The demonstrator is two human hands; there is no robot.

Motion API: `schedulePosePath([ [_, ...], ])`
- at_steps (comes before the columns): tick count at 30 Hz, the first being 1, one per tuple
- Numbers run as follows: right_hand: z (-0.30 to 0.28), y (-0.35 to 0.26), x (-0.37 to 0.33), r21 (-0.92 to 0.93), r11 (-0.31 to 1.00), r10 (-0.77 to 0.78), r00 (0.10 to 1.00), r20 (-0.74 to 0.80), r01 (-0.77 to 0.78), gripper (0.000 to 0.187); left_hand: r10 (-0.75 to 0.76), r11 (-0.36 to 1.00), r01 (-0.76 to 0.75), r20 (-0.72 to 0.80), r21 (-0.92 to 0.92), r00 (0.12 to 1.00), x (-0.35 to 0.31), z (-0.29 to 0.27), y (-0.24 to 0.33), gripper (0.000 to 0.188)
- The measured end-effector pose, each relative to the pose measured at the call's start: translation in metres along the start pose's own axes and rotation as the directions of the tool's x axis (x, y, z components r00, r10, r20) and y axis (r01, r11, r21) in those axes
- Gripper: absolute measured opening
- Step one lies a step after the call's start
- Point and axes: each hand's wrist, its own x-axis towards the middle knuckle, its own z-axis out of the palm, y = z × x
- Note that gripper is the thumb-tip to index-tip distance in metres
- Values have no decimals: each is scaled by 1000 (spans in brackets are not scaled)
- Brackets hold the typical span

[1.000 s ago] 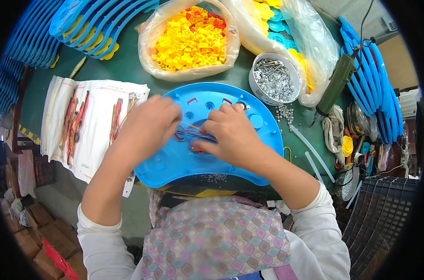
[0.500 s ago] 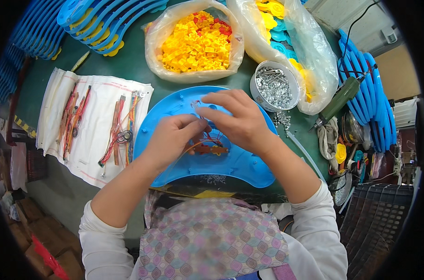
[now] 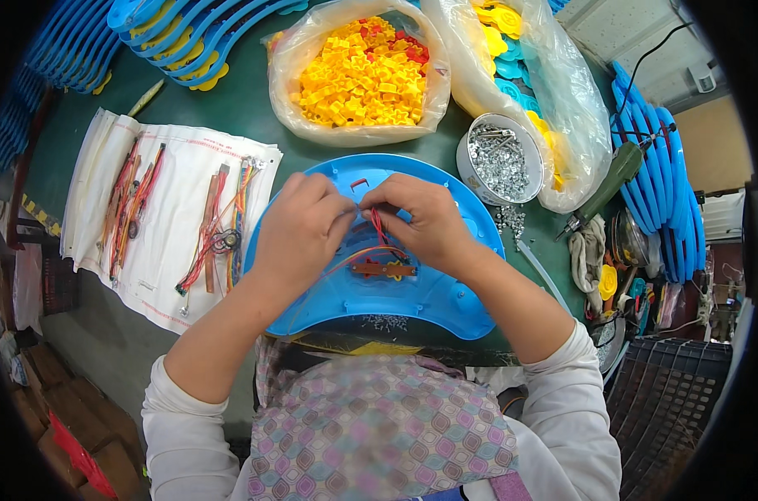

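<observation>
A curved blue plastic shell (image 3: 371, 309) lies on the green table in front of me. Over its upper middle, my left hand (image 3: 306, 221) and my right hand (image 3: 425, 219) meet with fingertips close together. Red wires (image 3: 378, 225) hang from the pinched fingers of my right hand. The fingers of my left hand are also pinched, and whatever they hold is hidden. Below them, a brown strip (image 3: 384, 270) with wires sits inside the shell, over a yellow part. A small red piece (image 3: 359, 183) shows at the shell's far side.
Wire bundles (image 3: 133, 204) lie on a white sheet (image 3: 166, 288) at left. Behind the shell stand a bag of yellow and red pieces (image 3: 358, 83), a bowl of screws (image 3: 497, 159) and another plastic bag (image 3: 579, 134). A green power screwdriver (image 3: 608, 184) and stacked blue parts are at right.
My left hand has moved up and left, and my right hand has turned lower, uncovering the brown strip. The view has shifted slightly.
</observation>
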Motion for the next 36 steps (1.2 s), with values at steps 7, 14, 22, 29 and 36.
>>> schedulePosePath([
  [7,7,9,17,-553,742,-344,923,172,379,14,-24,991,31,-49,128,998,-2,6,5,37],
  [14,10,6,22,-495,791,-255,929,269,360,13,-120,991,122,-38,58,992,-6,14,2,37],
  [22,-14,16,11,-495,864,-104,994,12,97,13,38,988,-24,-90,152,995,-7,15,7,21],
  [29,-19,23,12,-498,856,-176,984,-21,142,12,69,983,-70,15,170,998,16,10,17,32],
  [36,-18,25,12,-451,881,-158,987,1,142,13,4,999,-4,13,-38,1000,24,36,8,40],
])
